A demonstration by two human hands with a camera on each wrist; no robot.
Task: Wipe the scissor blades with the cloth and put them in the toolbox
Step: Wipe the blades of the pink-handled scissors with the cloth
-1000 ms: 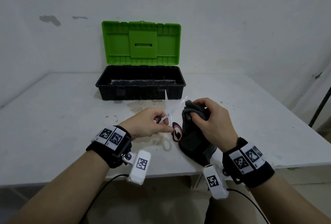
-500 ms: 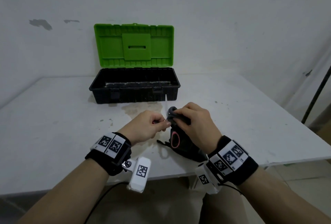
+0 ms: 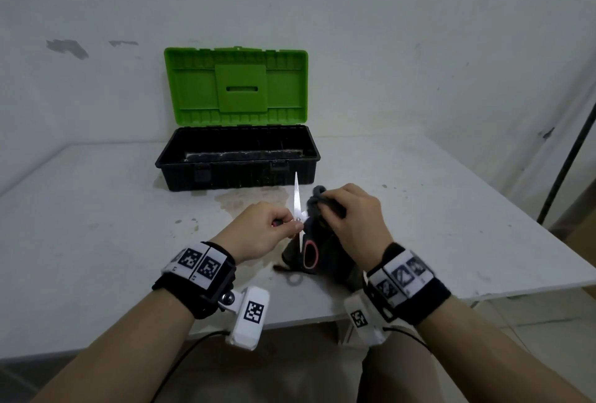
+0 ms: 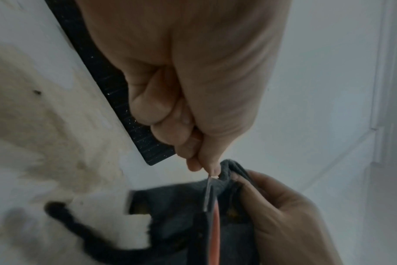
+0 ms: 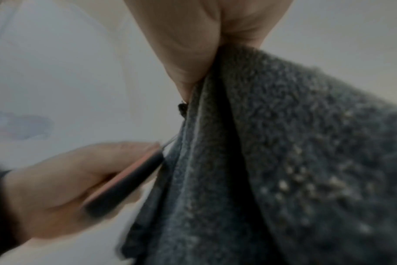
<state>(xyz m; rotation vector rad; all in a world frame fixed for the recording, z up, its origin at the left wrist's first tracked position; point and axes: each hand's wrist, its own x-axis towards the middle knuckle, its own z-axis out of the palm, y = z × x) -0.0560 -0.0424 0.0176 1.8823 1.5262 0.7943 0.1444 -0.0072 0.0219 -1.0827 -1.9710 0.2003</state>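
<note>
- Scissors (image 3: 297, 206): held above the near middle of the desk, one bright blade pointing up toward 12 o'clock; a black handle loop with red lining (image 3: 310, 255) hangs below at 6 o'clock. The second blade is hidden in the cloth.
- Left hand (image 3: 265, 235): fingers curled, pinching the scissors at the pivot and upper handle.
- Right hand (image 3: 354, 222): fingers and thumb pinched on a fold of the cloth, just at 3 o'clock of the upright blade.
- Cloth (image 3: 325, 260): dark grey terry, bunched at the top in the right hand; the rest hangs down behind the handle loop and its lower edge reaches the desk.
- Toolbox (image 3: 237, 173): black tub with green lid (image 3: 237, 86) raised upright, standing at 12 o'clock of the hands, near the blade tip but apart from it. Front latches face the person; a dusty floor shows inside.
- Desk (image 3: 96, 225): white top, with a brownish stain (image 3: 251, 201) between toolbox and hands and small dark specks at 9 o'clock of the left hand.
- Wall (image 3: 387, 32): pale plaster behind the desk, with chipped grey patches at upper left.
- Dark pole (image 3: 567, 157): slanting at the far right, beyond the desk edge.
- Wrist bands: black straps with printed square markers and white camera housings on both forearms.
</note>
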